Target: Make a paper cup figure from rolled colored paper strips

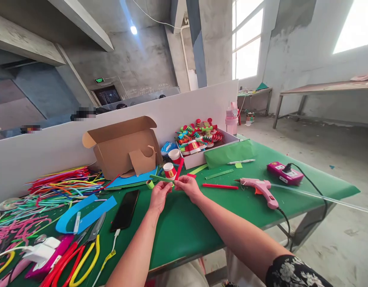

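Over the green table (184, 227), my left hand (159, 197) pinches a green paper strip (160, 178). In the fingers of my right hand (188, 188) is a red paper strip (180, 168), pointing up and away. The two strips meet at an angle between my fingertips; whether they are joined I cannot tell. Just beyond stand a red and white paper cup (169, 171) and another paper cup (174, 154). A small green paper roll (149, 184) is left of my hands. To the right lie a red strip (220, 186) and a green strip (219, 174).
A pink glue gun (260, 189) and purple power strip (284, 173) lie right. Finished paper-cup figures (198, 137) fill a box behind an open cardboard box (126, 147)'s right side. Left are a phone (125, 209), scissors (95, 233) and pipe cleaners (61, 181).
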Demonstrator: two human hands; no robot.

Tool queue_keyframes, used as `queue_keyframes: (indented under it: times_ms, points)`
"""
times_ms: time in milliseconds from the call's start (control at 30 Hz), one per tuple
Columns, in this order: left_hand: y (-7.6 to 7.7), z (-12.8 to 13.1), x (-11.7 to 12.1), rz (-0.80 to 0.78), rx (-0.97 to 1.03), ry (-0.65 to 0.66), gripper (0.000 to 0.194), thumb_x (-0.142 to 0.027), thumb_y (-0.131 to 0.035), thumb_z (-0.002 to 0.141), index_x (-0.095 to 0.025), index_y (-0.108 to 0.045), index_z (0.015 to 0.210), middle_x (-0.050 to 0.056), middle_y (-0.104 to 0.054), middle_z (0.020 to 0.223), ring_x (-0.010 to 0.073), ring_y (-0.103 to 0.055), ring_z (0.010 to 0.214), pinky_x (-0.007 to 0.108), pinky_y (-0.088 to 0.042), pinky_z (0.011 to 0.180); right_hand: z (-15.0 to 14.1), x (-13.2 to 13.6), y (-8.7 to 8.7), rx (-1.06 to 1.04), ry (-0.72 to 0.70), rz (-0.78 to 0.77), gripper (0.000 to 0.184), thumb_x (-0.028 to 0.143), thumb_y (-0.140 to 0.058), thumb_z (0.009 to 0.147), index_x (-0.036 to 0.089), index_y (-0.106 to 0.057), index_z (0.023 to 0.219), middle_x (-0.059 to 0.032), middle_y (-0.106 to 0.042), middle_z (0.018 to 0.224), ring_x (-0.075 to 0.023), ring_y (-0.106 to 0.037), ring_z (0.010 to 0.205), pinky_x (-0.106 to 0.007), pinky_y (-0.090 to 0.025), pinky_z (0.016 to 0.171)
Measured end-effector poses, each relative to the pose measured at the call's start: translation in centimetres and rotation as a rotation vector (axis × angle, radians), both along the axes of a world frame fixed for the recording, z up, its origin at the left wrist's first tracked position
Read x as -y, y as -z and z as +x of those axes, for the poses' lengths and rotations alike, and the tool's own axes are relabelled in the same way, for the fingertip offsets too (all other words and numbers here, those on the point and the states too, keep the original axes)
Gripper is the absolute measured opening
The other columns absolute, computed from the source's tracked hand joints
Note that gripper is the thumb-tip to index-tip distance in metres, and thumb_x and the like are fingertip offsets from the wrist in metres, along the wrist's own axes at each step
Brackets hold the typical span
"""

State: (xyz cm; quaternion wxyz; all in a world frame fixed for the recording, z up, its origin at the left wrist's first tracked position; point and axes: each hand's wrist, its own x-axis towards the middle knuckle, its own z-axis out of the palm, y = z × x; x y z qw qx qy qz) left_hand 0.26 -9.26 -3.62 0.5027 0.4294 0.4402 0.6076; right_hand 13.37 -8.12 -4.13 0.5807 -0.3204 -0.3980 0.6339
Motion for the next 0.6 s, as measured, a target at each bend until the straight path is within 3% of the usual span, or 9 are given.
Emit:
queue_keyframes:
  times_ms: [167,333,500,600]
  points:
    - [-0.3,0.1,0.6,-0.002,0.016,-0.044,0.043,-0.046,-0.09,0.046,-0.016,-0.066,0.065,-0.004,-0.057,0.059,0.0097,-0.049,0.057,0.024,-0.041,0.058,-0.4,0.7,0.1,0.034,-0.075,-0.017,0.044,0.051,-0.089,0.042,0.018,-0.068,0.063,-0.0002,-0.068,0.058,-0.0164,-0.064,0.054,-0.031,-0.053,0.061]
    - [-1.9,1.1,1.1,-0.012,0.002,-0.026,0.04,-0.048,-0.085,0.056,-0.016,-0.066,0.071,-0.003,-0.061,0.065,0.0109,-0.052,0.061,0.024,-0.044,0.061,0.6,0.0,-0.9,0.091,-0.006,0.002,0.037,0.049,-0.087,0.049,0.018,-0.071,0.061,-0.0004,-0.067,0.054,-0.0152,-0.061,0.051,-0.029,-0.051,0.059]
    - [-4.7,1.9,-0.8,-0.005,-0.026,0.087,0.039,-0.045,-0.087,0.053,-0.016,-0.066,0.071,-0.001,-0.063,0.066,0.0113,-0.053,0.06,0.024,-0.043,0.059,1.9,-2.2,-3.6,0.192,-0.016,0.056,0.034,0.046,-0.086,0.052,0.018,-0.071,0.061,-0.0009,-0.067,0.053,-0.0145,-0.061,0.05,-0.028,-0.05,0.057]
    - [-4.5,2.2,-1.9,-0.05,0.006,0.108,0.042,-0.047,-0.088,0.05,-0.015,-0.065,0.067,0.0,-0.063,0.063,0.0104,-0.051,0.057,0.023,-0.041,0.056,2.1,-3.1,-3.6,0.2,0.023,0.066,0.035,0.049,-0.085,0.054,0.018,-0.071,0.062,-0.0021,-0.068,0.055,-0.0152,-0.062,0.052,-0.029,-0.052,0.058]
